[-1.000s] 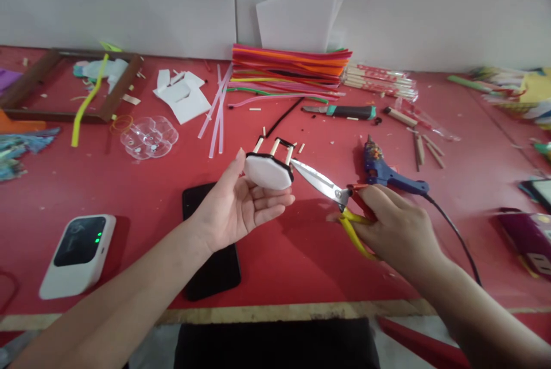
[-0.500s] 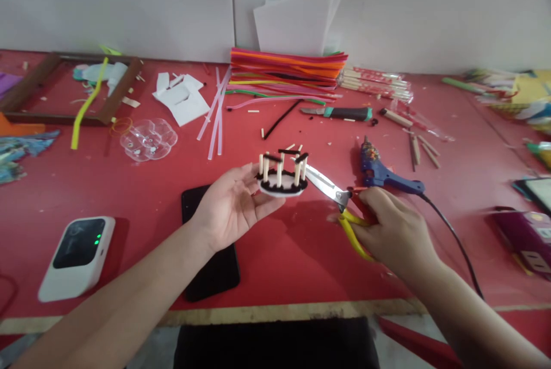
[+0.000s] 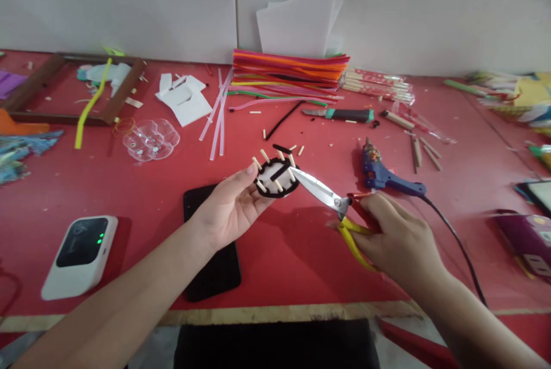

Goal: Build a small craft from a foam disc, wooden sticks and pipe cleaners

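My left hand (image 3: 230, 208) grips a small round craft piece (image 3: 267, 174) at its left edge, thumb on top and fingers beneath. It has a white disc base, a fuzzy black rim and several short wooden pegs standing round it. Short black fuzzy strips lie near the peg tops. The piece leans so that its inside faces me. In my right hand (image 3: 398, 231) are scissors (image 3: 321, 190) with red and yellow handles. Their blades point left, the tip meeting the right side of the craft piece; whether it touches is unclear.
Behind my left hand lies a black phone (image 3: 215, 277); a white device (image 3: 80, 257) is further left. A blue glue gun (image 3: 390, 178) with its cord sits right. Further back are a cutter knife (image 3: 346, 114), pipe cleaners (image 3: 290, 70) and a brown frame (image 3: 109, 99).
My left hand has tipped the craft piece towards me and slightly left, showing more of its inside. The scissors' tip has shifted a little left and down with it.
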A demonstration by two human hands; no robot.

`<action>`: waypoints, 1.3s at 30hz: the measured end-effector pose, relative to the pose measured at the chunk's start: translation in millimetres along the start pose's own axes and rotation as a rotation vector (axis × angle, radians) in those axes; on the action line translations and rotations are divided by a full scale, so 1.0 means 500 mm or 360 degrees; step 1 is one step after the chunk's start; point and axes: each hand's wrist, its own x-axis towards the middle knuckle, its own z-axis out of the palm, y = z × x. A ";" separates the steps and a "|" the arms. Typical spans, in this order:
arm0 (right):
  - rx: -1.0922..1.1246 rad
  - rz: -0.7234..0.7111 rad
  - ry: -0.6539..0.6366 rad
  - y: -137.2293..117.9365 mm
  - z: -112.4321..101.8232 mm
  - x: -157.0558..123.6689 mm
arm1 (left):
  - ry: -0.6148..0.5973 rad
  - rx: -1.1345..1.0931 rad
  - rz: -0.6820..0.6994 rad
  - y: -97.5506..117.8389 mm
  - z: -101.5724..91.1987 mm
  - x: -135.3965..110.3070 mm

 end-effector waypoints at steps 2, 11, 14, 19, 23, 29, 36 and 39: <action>0.0021 0.0027 -0.0002 0.000 0.000 -0.003 | 0.0051 -0.0014 -0.0025 0.002 0.001 0.000; 0.0105 0.0215 -0.0017 0.009 0.009 -0.039 | 0.0096 -0.0049 -0.0035 0.005 0.003 -0.001; 0.0127 0.0304 -0.0028 0.007 0.010 -0.049 | 0.0032 0.0016 -0.0090 0.006 0.000 -0.006; 0.0206 0.0305 -0.0004 -0.002 0.009 -0.058 | -0.0065 0.0081 -0.0072 0.001 0.004 -0.015; 0.0307 0.0263 -0.0032 0.000 0.001 -0.062 | -0.0036 0.0217 0.0110 -0.001 0.007 -0.013; 0.0248 0.0195 -0.0025 0.019 -0.019 -0.053 | -0.0055 0.0501 0.0454 0.003 0.004 -0.007; 0.0111 -0.0081 -0.0023 0.032 -0.040 -0.028 | -0.0203 0.0736 0.0671 -0.007 -0.001 -0.015; 0.0133 -0.0114 -0.0046 0.037 -0.041 -0.028 | -0.0251 0.0804 0.0746 -0.010 -0.006 -0.019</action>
